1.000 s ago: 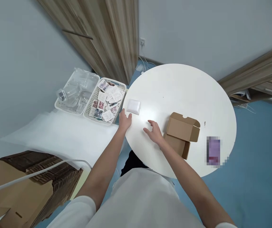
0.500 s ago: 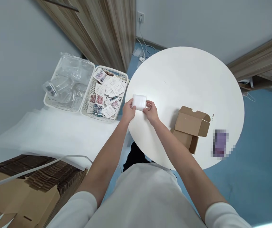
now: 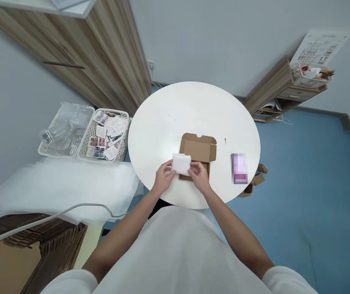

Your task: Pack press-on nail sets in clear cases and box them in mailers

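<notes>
White foam-wrapped packet held over the open box at the table's near edge.

My left hand (image 3: 162,179) and right hand (image 3: 198,176) pinch the packet (image 3: 181,163) by its two short ends, keeping it flat and level just above the open cardboard mailer box (image 3: 198,152), whose lid stands up at the far side, away from my hands.

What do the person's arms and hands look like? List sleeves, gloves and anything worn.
Both arms are bare from the fingers to above the elbow, where short white sleeves begin. The left hand and right hand wear no gloves; no rings, watch or bracelets can be seen. The white sleeves match the white top.
</notes>
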The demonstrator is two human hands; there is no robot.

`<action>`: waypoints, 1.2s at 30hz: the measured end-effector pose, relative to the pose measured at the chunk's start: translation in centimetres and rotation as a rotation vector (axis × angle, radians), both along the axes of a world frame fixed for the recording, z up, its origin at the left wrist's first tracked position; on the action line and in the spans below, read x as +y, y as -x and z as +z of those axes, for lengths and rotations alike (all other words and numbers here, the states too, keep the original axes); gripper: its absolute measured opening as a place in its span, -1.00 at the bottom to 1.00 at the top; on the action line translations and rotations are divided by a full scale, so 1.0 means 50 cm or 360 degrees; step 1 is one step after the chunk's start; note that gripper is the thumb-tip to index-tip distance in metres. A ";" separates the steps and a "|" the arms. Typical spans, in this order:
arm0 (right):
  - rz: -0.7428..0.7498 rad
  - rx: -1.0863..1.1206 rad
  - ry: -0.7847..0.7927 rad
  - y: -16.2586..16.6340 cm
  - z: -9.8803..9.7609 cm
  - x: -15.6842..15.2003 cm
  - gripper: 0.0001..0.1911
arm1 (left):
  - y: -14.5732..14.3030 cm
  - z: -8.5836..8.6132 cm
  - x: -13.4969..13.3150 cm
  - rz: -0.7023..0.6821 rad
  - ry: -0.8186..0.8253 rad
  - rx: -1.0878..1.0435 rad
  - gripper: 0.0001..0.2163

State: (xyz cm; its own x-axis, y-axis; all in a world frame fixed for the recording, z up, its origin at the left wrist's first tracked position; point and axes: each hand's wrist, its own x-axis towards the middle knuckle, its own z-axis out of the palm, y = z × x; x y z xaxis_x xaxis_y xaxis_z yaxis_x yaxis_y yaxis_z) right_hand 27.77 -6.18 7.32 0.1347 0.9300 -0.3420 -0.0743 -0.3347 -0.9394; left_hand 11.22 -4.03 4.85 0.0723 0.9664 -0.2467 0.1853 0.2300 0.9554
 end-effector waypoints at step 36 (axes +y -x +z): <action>0.0617 -0.1235 -0.0173 -0.176 -0.053 -0.009 -0.73 | -0.144 -0.009 -0.047 -0.0385 -0.0189 0.0831 -0.64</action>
State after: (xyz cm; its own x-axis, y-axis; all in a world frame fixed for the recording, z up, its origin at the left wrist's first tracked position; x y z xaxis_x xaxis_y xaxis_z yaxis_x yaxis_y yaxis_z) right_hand 36.57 -6.61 4.67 -0.0400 0.9807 -0.1914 0.6999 -0.1092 -0.7058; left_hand 18.42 -6.39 4.38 0.1923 0.9608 -0.1998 0.6723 0.0193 0.7401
